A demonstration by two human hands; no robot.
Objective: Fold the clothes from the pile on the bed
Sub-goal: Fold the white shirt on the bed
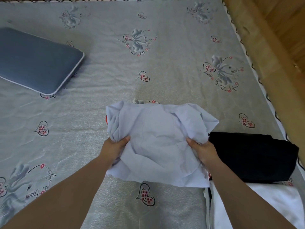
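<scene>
Left hand: the left hand (pixel 115 144) is gripping the left side of the pale garment (pixel 156 142), its thumb lying on top of the cloth and bunched fabric gathering in its curled fingers
Right hand: the right hand (pixel 202 150) is pinching the garment's right side in the same way, thumb on top, folds bunching above it
Pale garment: it is sitting at the lower centre of the frame, crumpled, stretching between the two hands over the bed (pixel 99 121); a sliver of red is showing at its left edge
Black garment: a folded black garment (pixel 254 156) is lying at the right of the frame, just beside the right hand
White cloth: white cloth (pixel 257 205) is lying at the lower right, below the black garment
Pillow: a blue-grey pillow (pixel 36 58) is resting at the upper left
Bed: its grey sheet is showing printed hearts and flowers
</scene>
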